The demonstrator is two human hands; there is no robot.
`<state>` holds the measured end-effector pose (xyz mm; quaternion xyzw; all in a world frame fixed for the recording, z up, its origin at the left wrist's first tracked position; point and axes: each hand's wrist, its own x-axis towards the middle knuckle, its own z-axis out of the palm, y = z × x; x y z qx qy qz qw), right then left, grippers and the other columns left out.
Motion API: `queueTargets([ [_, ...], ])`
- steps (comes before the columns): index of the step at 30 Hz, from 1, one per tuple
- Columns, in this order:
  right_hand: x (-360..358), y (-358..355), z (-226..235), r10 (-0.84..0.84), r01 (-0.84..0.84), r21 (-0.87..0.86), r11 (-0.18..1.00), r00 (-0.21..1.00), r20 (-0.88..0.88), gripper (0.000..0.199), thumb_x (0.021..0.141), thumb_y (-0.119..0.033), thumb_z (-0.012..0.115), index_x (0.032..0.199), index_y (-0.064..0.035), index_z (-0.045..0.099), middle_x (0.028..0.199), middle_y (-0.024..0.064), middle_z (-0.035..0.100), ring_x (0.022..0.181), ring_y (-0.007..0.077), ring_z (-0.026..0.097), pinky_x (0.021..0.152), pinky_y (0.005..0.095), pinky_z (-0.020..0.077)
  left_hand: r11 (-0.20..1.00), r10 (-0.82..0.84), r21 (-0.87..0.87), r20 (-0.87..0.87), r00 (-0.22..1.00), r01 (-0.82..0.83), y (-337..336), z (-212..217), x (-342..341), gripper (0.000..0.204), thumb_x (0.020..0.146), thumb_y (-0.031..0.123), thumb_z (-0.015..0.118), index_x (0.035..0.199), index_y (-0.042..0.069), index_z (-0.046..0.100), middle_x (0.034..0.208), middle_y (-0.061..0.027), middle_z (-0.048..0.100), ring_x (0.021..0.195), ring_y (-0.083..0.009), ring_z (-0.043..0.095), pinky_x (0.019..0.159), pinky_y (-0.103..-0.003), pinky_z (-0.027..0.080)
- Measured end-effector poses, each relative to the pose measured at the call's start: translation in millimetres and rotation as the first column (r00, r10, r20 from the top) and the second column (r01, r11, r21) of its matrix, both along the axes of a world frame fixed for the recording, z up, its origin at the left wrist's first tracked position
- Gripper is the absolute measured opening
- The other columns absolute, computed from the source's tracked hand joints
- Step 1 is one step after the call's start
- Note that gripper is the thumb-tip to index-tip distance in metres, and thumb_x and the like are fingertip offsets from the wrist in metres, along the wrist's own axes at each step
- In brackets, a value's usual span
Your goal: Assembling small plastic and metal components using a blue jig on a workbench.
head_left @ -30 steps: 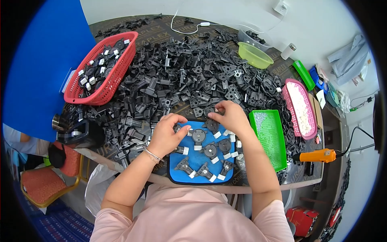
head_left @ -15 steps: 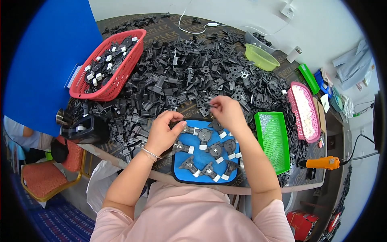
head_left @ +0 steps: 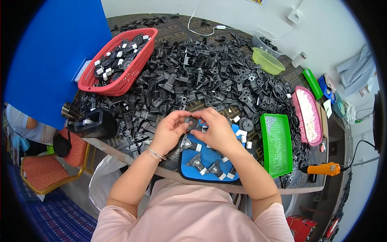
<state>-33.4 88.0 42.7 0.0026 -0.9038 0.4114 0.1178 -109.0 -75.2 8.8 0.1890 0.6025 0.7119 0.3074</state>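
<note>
Over the far edge of a blue mat [head_left: 187, 170], my left hand [head_left: 170, 130] and my right hand [head_left: 214, 128] meet around a round black plastic disc [head_left: 192, 122]. Fingers of both hands are closed on its rim. On the mat lie several black brackets with white end blocks, such as one bracket [head_left: 196, 161] below my left hand and another bracket [head_left: 216, 169] nearer the table edge. My right hand and forearm cover part of the mat. Beyond that forearm, another black disc [head_left: 245, 124] lies by small white blocks [head_left: 241, 133].
A large heap of black plastic parts [head_left: 225, 76] spreads over the table. At the far left stands a red basket [head_left: 139, 60] of assembled parts. To the right are a green tray [head_left: 277, 161], a pink basket [head_left: 300, 121] of white pieces and an orange electric screwdriver [head_left: 323, 168]. A tape dispenser [head_left: 96, 124] sits left.
My right hand has come back from the heap toward my left hand, and both now hold the disc. The whole view has shifted slightly, moving the scene to the right.
</note>
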Motion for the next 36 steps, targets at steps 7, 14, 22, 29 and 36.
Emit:
queueTargets([
  [7, -1.1, -7.8, -8.9, -0.016, 0.021, 0.111, 0.994, 0.999, -0.046, 0.048, 0.063, -0.014, 0.081, 0.107, -0.0054, 0.062, 0.100, 0.0098, 0.060, 0.085, 0.0243, 0.062, 0.075, 0.0338, 0.0527, 1.000, -0.010, 0.003, 0.058, 0.998, 0.010, -5.1, -7.6, 0.4, 0.036, 0.090, -0.007, 0.051, 0.124, 0.004, 0.045, 0.102, -0.0083, 0.063, 0.091, -0.0116, 0.060, 0.080, -0.026, 0.050],
  [14, -5.0, -2.6, -10.5, -0.038, 0.036, 0.134, 0.990, 0.999, 0.010, 0.047, 0.061, -0.016, 0.082, 0.104, -0.0062, 0.065, 0.100, 0.0109, 0.062, 0.091, 0.0269, 0.063, 0.078, 0.0352, 0.0524, 1.000, 0.015, -0.025, -0.064, 0.998, -0.017, -5.8, -14.3, 1.0, 0.034, 0.090, -0.005, 0.053, 0.122, 0.002, 0.047, 0.103, -0.0095, 0.063, 0.091, -0.0125, 0.060, 0.081, -0.025, 0.050],
  [22, -11.7, 2.5, -14.2, -0.043, -0.039, 0.328, 0.944, 0.970, 0.239, 0.045, 0.063, -0.020, 0.081, 0.104, -0.0081, 0.067, 0.103, 0.0115, 0.063, 0.102, 0.0300, 0.059, 0.089, 0.0386, 0.0469, 0.979, 0.116, -0.140, -0.224, 0.968, -0.150, -20.1, -12.2, -7.8, 0.024, 0.091, -0.001, 0.055, 0.115, 0.001, 0.054, 0.104, -0.0061, 0.062, 0.095, -0.0114, 0.058, 0.088, -0.025, 0.046],
  [29, -16.5, 0.2, -17.5, -0.048, -0.052, 0.354, 0.934, 0.962, 0.269, 0.045, 0.062, -0.022, 0.080, 0.103, -0.0087, 0.067, 0.103, 0.0096, 0.063, 0.103, 0.0292, 0.059, 0.088, 0.0414, 0.0464, 0.980, 0.122, -0.126, -0.239, 0.963, -0.155, -23.2, -14.2, -5.9, 0.021, 0.089, 0.000, 0.059, 0.110, 0.000, 0.056, 0.101, -0.0050, 0.064, 0.092, -0.0107, 0.059, 0.085, -0.024, 0.047],
  [36, -8.6, 12.4, -12.3, -0.051, -0.047, 0.368, 0.928, 0.967, 0.251, 0.051, 0.064, -0.022, 0.081, 0.110, -0.0095, 0.065, 0.105, 0.0114, 0.061, 0.100, 0.0293, 0.060, 0.087, 0.0379, 0.0488, 0.982, 0.120, -0.113, -0.248, 0.961, -0.152, -23.1, -14.3, -4.5, 0.021, 0.088, 0.001, 0.062, 0.109, 0.001, 0.057, 0.101, -0.0044, 0.064, 0.093, -0.0112, 0.059, 0.084, -0.024, 0.047],
])
